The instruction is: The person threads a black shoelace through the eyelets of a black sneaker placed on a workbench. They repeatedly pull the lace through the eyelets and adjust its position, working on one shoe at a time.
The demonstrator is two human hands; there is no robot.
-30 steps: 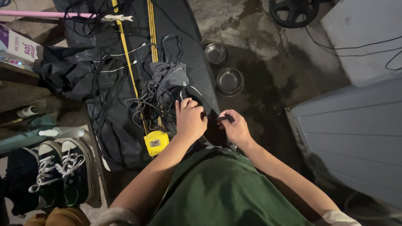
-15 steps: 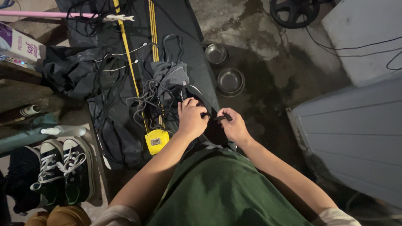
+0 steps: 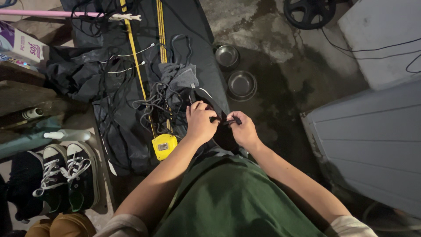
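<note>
Two hands pinch a narrow black strap over a long black board.

The long black board point(image 3: 193, 39) lies across the wet concrete floor point(image 3: 280, 79), strewn with a tangle of dark cables point(image 3: 153, 105) and a yellow tape measure point(image 3: 164, 146). At its near edge the left hand point(image 3: 200, 123) and right hand point(image 3: 243, 131) each close fingers on the narrow black strap point(image 3: 224, 120), flat and matte, stretched short between them.
</note>
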